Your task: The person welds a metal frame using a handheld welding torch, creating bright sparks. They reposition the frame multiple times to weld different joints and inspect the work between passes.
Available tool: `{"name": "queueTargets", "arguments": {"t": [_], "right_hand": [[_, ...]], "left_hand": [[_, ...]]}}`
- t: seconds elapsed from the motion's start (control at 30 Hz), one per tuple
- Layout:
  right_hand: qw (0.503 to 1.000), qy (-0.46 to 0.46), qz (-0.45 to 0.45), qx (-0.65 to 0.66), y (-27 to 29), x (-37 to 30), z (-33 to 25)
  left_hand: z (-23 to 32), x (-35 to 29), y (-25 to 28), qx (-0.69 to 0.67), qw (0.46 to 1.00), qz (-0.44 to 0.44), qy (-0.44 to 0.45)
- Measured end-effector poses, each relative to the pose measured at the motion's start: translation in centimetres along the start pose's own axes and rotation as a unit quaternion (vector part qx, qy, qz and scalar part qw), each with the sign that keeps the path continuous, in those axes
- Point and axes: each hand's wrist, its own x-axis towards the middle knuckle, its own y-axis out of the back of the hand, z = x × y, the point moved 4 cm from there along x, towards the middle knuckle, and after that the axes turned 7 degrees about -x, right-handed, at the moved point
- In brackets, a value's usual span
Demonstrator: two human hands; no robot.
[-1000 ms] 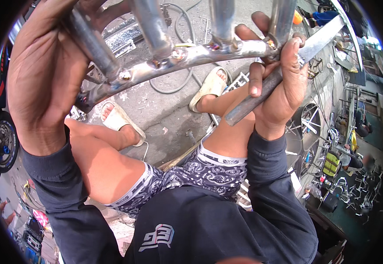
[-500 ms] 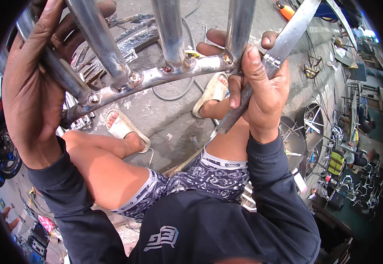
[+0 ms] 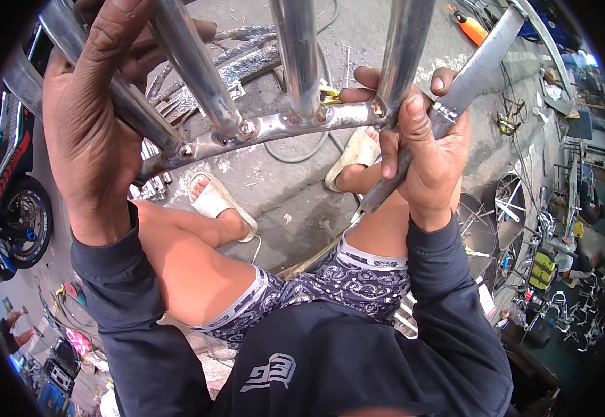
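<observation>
A welded frame of shiny metal tubes is held up in front of me. Several upright tubes (image 3: 299, 59) join a curved crossbar (image 3: 274, 128), with spots of weld at the joints. My left hand (image 3: 94, 139) is wrapped round the tubes at the frame's left end. In my right hand (image 3: 431, 167) is a flat-bladed metal tool (image 3: 483, 66), its dark rod-like handle pointing down toward my thigh and its blade slanting up to the right. Fingers of that same hand also reach behind the crossbar's right end, by the last upright.
Beyond the frame, scraps of metal (image 3: 247, 73) and a grey hose (image 3: 295, 158) lie on the concrete. An orange-handled tool (image 3: 470, 26) is at the far right. Wheel rims (image 3: 511, 208) stand right, a motorcycle (image 3: 21, 215) left. Another person's hand (image 3: 14, 317) shows at lower left.
The whole view has shifted, so the ground, frame and hands sit farther right in the picture and more of the motorcycle shows. Both hands keep the same grip.
</observation>
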Motion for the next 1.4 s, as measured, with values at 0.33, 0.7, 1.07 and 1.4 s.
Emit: {"name": "queueTargets", "arguments": {"t": [0.33, 0.7, 1.07, 1.4], "right_hand": [[0.995, 0.091, 0.033, -0.016, -0.5, -1.1, -0.4], [0.991, 0.131, 0.001, -0.003, -1.2, -1.1, -0.9], [0.999, 0.031, 0.021, -0.032, -0.8, -0.9, -0.7], [0.999, 0.016, 0.026, -0.028, -1.0, -0.8, -0.4]], "left_hand": [[-4.8, 1.0, -1.5, -0.119, 0.984, 0.127, -0.028], [-2.9, 2.1, 1.1, -0.465, 0.878, -0.027, -0.108], [0.1, 0.9, -1.9, -0.448, 0.887, -0.018, -0.108], [0.0, 2.2, -0.7, -0.407, 0.894, -0.121, -0.144]]}}
